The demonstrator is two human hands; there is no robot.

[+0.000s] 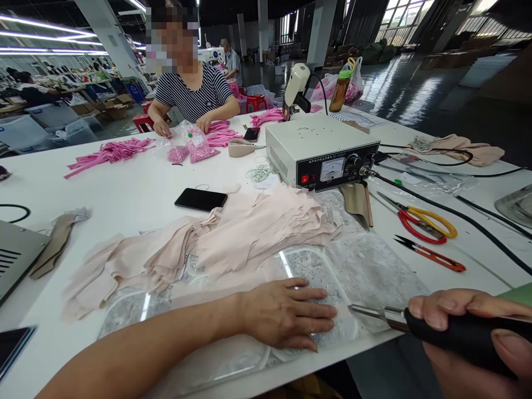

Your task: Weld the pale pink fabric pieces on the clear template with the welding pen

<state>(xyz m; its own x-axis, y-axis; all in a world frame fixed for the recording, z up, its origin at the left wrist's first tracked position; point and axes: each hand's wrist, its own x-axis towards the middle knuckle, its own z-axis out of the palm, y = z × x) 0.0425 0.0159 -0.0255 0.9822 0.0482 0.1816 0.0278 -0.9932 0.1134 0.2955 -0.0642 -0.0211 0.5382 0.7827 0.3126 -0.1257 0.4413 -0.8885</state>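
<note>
My left hand lies flat with its fingers spread on pale pink fabric over a clear patterned mat. Wrapped round the black handle of a metal-tipped tool is my right hand, at the lower right. The tool's tip points left, close to the fingertips of my left hand, near the fabric's end. Beyond my left hand, a layered pile of pale pink fabric pieces spreads across the mat.
A control box with cables stands behind the fabric. Scissors and orange snips lie to the right, a black phone beyond the pile. Across the table, a person handles bags beside pink strips.
</note>
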